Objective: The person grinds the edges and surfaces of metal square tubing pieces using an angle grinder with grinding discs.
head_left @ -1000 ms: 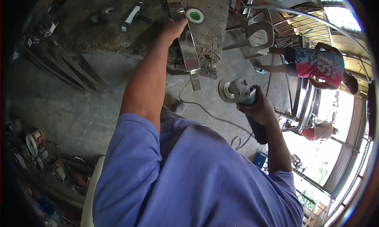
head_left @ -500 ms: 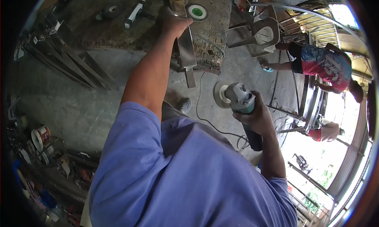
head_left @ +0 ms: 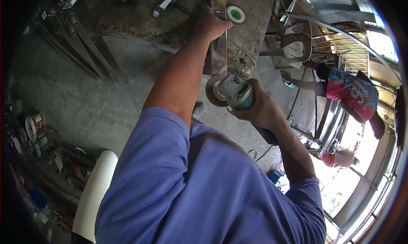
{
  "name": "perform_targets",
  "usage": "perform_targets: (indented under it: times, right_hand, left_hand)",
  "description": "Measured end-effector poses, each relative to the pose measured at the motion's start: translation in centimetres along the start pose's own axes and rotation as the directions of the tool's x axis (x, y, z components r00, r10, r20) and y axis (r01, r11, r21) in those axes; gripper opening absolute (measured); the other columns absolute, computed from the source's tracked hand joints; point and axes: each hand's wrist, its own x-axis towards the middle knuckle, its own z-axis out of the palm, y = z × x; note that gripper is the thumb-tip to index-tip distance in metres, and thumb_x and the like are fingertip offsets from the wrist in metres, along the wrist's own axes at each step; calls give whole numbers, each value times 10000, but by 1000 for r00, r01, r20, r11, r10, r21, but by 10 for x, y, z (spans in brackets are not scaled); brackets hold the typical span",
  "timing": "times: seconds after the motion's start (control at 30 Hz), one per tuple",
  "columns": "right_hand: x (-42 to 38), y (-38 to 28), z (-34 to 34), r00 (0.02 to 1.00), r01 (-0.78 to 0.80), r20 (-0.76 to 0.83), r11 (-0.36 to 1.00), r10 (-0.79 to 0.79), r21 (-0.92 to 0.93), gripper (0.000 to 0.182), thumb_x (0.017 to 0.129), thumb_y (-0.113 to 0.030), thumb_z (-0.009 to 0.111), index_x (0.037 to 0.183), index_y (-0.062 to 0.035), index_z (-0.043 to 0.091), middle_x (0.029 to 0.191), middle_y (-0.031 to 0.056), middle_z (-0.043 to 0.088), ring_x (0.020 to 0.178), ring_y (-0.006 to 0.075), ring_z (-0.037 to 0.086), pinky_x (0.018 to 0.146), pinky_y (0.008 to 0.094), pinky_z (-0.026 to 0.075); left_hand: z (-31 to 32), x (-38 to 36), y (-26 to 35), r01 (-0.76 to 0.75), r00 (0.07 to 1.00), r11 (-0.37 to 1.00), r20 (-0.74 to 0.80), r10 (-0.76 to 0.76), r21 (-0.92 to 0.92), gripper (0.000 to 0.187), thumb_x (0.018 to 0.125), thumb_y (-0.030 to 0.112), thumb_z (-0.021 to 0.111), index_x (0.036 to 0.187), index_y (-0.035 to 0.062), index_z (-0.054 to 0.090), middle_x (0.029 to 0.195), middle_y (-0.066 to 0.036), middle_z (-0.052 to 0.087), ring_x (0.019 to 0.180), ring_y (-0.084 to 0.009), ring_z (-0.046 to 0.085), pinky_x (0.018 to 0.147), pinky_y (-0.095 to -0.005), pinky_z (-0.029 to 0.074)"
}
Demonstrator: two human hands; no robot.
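Note:
My left hand (head_left: 212, 26) is wrapped round a shiny flat metal bar (head_left: 219, 53), which lies on the worn workbench (head_left: 140, 40) with one end over the edge. In my right hand (head_left: 264, 107) is an angle grinder (head_left: 238, 92), gripped by its body. Its round disc (head_left: 216, 91) faces left and sits right at the bar's near end, overlapping it in this view. Beside my left hand, a white disc with a green centre (head_left: 236, 15) rests on the bench. Left of the bar lies a grey hand tool (head_left: 167, 3).
Long metal strips (head_left: 80, 44) lean at the bench's left. A plastic chair (head_left: 295, 46) stands right of the bench. Beyond it a person (head_left: 350, 89) bends over metal frames. A white cylinder (head_left: 95, 193) and a bucket (head_left: 35, 125) are at lower left. A cable trails on the floor.
My right hand has brought the grinder up and left, from beside the bar to its near end. My left hand keeps its hold on the bar. The view has shifted.

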Motion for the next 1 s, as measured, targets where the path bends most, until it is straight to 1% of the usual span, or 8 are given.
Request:
perform_targets:
  times: [0.4, 0.5, 0.7, 0.73, 0.83, 0.9, 0.93, 1.0]
  right_hand:
    - [6, -27, -10, 989, -72, 125, 996, 77, -42, 896, 675, -311, 913, 1402, -50, 460, 1054, 266, 732, 1018, 406, 735, 896, 453, 565]
    - [5, -8, -9, 998, 1, 61, 1000, -3, 23, 873, 680, -328, 911, 1384, -56, 472, 1042, 262, 733, 1015, 407, 734, 887, 456, 565]
    - [-23, 29, -30, 968, -252, -5, 968, 252, -11, 804, 703, -349, 902, 1326, -44, 497, 1069, 226, 730, 997, 373, 737, 875, 434, 566]
    - [-30, 33, -31, 965, -259, -38, 966, 259, -3, 810, 700, -351, 904, 1328, -40, 497, 1078, 223, 729, 1002, 365, 736, 876, 428, 566]
    - [-62, 46, -20, 954, -276, -100, 959, 281, 65, 836, 689, -356, 909, 1339, -29, 498, 1098, 215, 725, 1019, 345, 732, 883, 412, 566]
    - [-74, 54, -13, 956, -244, -128, 958, 264, 154, 858, 679, -361, 912, 1349, -23, 496, 1102, 213, 724, 1034, 337, 730, 891, 404, 564]
    - [-75, 54, -11, 956, -243, -124, 956, 265, 165, 866, 677, -360, 913, 1355, -21, 494, 1102, 212, 725, 1032, 335, 730, 893, 402, 565]
    - [-78, 53, -8, 956, -246, -112, 951, 270, 190, 882, 673, -356, 914, 1367, -17, 488, 1102, 211, 725, 1029, 329, 732, 897, 398, 565]
  left_hand:
    - [2, 6, -8, -38, 999, 998, 29, 39, -47, 950, 694, 404, 904, 1353, -137, 485, 1277, -300, 645, 1172, -362, 668, 984, -413, 542]
    - [-3, 5, -4, -39, 998, 999, 58, 38, 7, 947, 703, 382, 901, 1368, -133, 465, 1295, -301, 633, 1187, -359, 659, 994, -414, 535]
    - [-3, 10, -10, -78, 994, 992, 73, 86, -104, 731, 748, 394, 894, 1206, -106, 620, 1074, -255, 726, 1008, -314, 730, 885, -407, 569]
    - [-18, 11, 1, 140, 941, 954, 334, -45, -264, 582, 784, 396, 876, 1097, -63, 703, 939, -192, 758, 928, -286, 749, 824, -405, 577]
    - [5, 25, -19, 139, 956, 919, 290, -28, -370, 528, 794, 405, 854, 1076, -27, 741, 895, -164, 770, 911, -276, 756, 792, -410, 577]
    - [-7, 16, 3, 74, 977, 997, 197, -76, 17, 525, 785, 430, 833, 1076, -2, 763, 918, -153, 779, 934, -304, 757, 815, -412, 579]
    - [-38, -7, 51, 230, 928, 970, 282, -243, 80, 576, 770, 438, 819, 1119, -15, 746, 1037, -211, 765, 1001, -335, 747, 829, -417, 591]
    - [1, -14, 43, 128, 972, 920, -232, -42, 369, 647, 753, 433, 832, 1161, -47, 688, 1129, -254, 724, 1036, -374, 728, 894, -453, 587]
